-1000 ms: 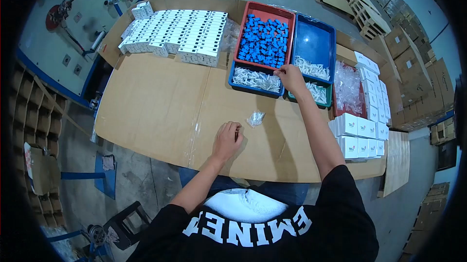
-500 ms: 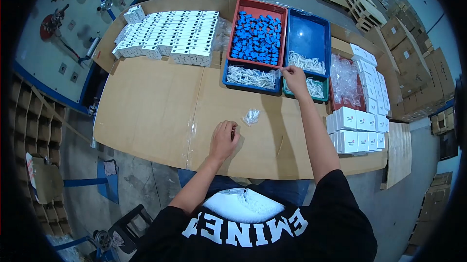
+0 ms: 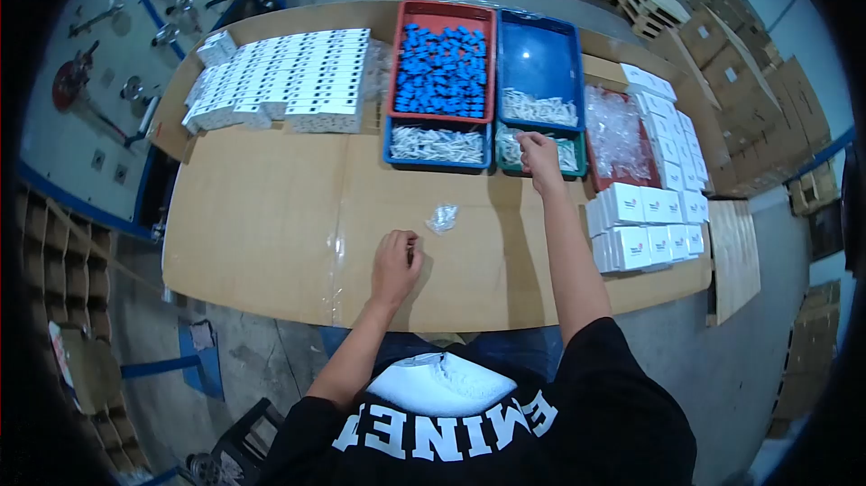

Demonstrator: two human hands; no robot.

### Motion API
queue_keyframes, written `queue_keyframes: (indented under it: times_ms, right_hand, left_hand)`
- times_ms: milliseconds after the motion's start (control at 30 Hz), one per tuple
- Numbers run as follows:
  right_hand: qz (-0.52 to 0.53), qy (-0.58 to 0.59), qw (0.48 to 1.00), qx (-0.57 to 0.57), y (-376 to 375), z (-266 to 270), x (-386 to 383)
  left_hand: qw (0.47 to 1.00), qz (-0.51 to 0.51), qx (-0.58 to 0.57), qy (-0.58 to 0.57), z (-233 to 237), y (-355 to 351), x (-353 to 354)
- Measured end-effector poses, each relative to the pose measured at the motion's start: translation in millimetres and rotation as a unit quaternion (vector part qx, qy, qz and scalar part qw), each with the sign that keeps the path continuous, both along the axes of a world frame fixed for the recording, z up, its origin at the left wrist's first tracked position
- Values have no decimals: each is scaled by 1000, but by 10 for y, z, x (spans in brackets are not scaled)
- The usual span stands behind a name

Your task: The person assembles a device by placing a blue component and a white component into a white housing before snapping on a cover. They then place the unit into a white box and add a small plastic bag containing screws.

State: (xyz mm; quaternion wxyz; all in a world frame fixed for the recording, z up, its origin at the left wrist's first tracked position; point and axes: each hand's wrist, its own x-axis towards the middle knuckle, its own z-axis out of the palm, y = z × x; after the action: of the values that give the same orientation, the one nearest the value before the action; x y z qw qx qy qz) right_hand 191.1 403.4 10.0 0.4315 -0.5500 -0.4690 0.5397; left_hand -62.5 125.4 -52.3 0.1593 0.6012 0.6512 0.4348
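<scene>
A person in a black printed T-shirt leans over a cardboard-covered tabletop (image 3: 271, 215). The left hand (image 3: 397, 260) rests near the near edge, its fingers curled round a small dark item (image 3: 411, 252), apparently parked there to keep it ready. The right hand (image 3: 539, 158) reaches to the green tray (image 3: 582, 167) at the far edge, fingertips drawn together over its white bagged pieces (image 3: 568, 154); whether they pinch one cannot be told. A small clear packet (image 3: 442, 217) lies loose on the cardboard between the two hands. The red tray of blue parts (image 3: 442, 57) and the blue tray (image 3: 539, 53) sit just beside the green one, seemingly ranked within arm's reach. White cartons (image 3: 645, 224) are stacked at the right edge.
</scene>
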Motion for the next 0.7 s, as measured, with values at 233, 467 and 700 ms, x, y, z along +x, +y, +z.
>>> queue_keyframes:
  times_ms: [233, 467, 700]
  right_hand:
    - [-302, 197, 929, 86, 272, 256, 894]
    - [102, -286, 930, 205, -648, -43, 388]
    - [266, -334, 789, 441, -1577, -268, -538]
  left_hand:
    - [1000, 4, -8, 16, 31, 12, 18]
    - [1000, 4, -12, 13, 73, -2, 4]
    - [1000, 0, -5, 31, 23, -1, -2]
